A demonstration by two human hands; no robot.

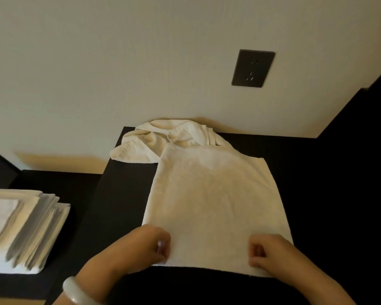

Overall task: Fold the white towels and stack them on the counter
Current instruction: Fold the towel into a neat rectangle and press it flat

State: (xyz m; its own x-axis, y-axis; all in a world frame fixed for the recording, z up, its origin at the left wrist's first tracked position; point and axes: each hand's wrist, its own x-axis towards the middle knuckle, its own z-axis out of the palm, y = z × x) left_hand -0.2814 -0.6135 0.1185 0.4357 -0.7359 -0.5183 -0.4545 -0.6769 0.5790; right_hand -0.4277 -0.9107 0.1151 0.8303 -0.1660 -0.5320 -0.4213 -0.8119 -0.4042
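Observation:
A white towel (211, 194) lies spread flat on the dark counter (317, 183), its long side running away from me. My left hand (150, 245) pinches its near left corner. My right hand (271, 253) pinches the near edge toward the right corner. Behind the flat towel, against the wall, a crumpled heap of white towels (161, 142) partly hangs over the counter's left edge. A stack of folded white towels (24, 227) sits on a lower dark surface at the left.
A dark wall socket (253, 68) is on the cream wall above the counter. A dark panel (372, 106) rises at the right. A pale bangle (75, 291) circles my left wrist. The counter's left edge drops to the lower surface.

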